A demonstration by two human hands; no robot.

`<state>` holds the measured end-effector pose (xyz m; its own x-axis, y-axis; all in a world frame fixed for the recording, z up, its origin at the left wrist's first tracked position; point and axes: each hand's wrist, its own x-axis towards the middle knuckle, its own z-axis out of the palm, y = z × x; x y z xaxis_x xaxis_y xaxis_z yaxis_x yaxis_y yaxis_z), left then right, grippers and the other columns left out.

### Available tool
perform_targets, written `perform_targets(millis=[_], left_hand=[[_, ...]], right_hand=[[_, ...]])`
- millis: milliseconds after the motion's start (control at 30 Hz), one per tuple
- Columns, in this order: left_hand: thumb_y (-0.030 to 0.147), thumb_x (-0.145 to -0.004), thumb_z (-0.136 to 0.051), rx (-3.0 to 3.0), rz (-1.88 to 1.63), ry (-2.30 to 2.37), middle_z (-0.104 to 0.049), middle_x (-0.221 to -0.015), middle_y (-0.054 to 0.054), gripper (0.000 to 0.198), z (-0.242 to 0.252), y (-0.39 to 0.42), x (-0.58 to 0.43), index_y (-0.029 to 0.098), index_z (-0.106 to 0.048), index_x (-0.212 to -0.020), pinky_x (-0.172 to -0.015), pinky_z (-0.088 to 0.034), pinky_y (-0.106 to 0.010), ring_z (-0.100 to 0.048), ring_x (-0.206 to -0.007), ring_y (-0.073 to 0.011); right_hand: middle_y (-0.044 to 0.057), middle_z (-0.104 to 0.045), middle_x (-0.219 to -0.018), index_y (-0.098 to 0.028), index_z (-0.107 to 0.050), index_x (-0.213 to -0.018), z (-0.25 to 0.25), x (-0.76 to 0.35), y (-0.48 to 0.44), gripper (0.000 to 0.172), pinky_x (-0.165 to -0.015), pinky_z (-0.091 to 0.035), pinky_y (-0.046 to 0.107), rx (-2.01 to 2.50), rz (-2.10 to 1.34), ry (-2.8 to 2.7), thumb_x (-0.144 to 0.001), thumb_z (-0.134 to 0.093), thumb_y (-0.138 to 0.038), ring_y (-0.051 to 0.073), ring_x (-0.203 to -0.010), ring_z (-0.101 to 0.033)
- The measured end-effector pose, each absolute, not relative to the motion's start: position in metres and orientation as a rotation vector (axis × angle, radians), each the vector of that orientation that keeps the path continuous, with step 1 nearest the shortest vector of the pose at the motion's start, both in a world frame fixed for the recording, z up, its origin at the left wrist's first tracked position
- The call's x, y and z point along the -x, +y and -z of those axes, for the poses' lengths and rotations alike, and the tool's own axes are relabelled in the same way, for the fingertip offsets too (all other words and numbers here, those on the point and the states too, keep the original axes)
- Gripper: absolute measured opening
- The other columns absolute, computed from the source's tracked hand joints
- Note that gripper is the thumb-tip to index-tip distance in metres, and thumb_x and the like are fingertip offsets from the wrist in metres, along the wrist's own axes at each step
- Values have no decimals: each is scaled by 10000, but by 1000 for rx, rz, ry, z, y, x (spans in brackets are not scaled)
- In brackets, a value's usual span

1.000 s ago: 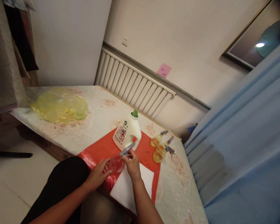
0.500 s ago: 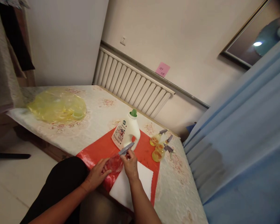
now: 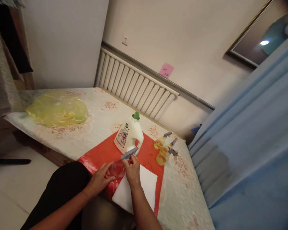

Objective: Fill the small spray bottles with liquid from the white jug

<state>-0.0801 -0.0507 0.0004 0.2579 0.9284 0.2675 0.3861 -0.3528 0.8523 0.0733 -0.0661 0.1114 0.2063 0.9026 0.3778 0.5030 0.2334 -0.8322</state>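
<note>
A clear spray bottle (image 3: pixel 116 169) lies tilted over the red mat (image 3: pixel 96 153), its grey trigger head (image 3: pixel 129 153) toward the right. Wrapped round the bottle's body is my left hand (image 3: pixel 101 177). My right hand (image 3: pixel 132 169) pinches the neck just under the trigger head. Right behind them a large white jug (image 3: pixel 133 134) with a handle and a printed label stands upright, with something green (image 3: pixel 135 115) in its mouth. Under my right forearm lies a folded white cloth (image 3: pixel 147 185). Several spray bottles (image 3: pixel 162 158) holding yellow liquid stand on the right.
A yellow plastic bag (image 3: pixel 55 108) lies on the floral tablecloth (image 3: pixel 100 118) at the left, a pale green cap (image 3: pixel 78 119) at its edge. A radiator (image 3: pixel 134 86) runs along the wall behind. A blue curtain (image 3: pixel 242 137) hangs down the right side.
The view has shifted slightly. Both hands keep their hold on the spray bottle in nearly the same place; nothing else has visibly moved.
</note>
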Motion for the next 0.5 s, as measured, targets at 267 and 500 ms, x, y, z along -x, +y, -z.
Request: perform_targets(millis=[267,500], left_hand=[[412,-759,-674,-1963,-1045,1377,-584,-1149,-113,617,-7,-53,66,165,-465,-1285,-934,-465,-421,-581,-1064,-280],[459,-756,-662,-1994,-1042,1415,-632,-1104,-127,543,-8,-54,62,146,-528,-1180,-936,-471,-425,-601,-1056,-292]], right_hand=[[-21,-594,-769,-209,-615,-732,-112,-73,-65,48,-718,-424,258,1401,-484,-1445,-767,-594,-235,166,-759,-528],[-8,-612,-799,-219,-611,-711,-106,-70,-65,42,-761,-425,278,1443,-437,-1379,-753,-608,-219,183,-798,-535]])
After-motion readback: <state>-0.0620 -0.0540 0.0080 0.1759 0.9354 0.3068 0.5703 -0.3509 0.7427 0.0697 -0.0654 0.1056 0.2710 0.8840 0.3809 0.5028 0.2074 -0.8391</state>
